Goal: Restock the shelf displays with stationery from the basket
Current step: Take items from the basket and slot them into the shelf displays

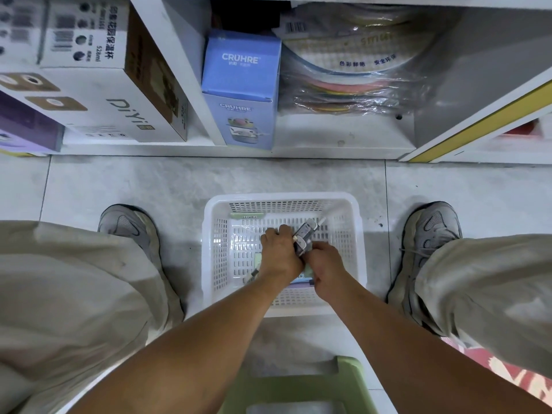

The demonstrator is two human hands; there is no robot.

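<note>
While both hands — left (279,252) and right (324,264) — grip a bundle of packets (303,237) inside the basket (360,234), few items remain there — restocking seems nearly done.

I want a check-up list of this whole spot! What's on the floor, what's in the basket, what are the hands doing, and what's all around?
Surface: grey tiled floor, with a few dark specks.
Job's things: white basket on the floor between the feet; small packaged stationery items gathered in both hands; a few more packets lie inside.
Clutter: green stool at the near edge.
Hands: left hand and right hand both grip the items inside the basket.
Cables: nothing seen.
Surroundings: white shelf ahead holding a blue CRUHRE box, a white DiYi box and plastic-wrapped coloured sheets; grey shoes either side.
</note>
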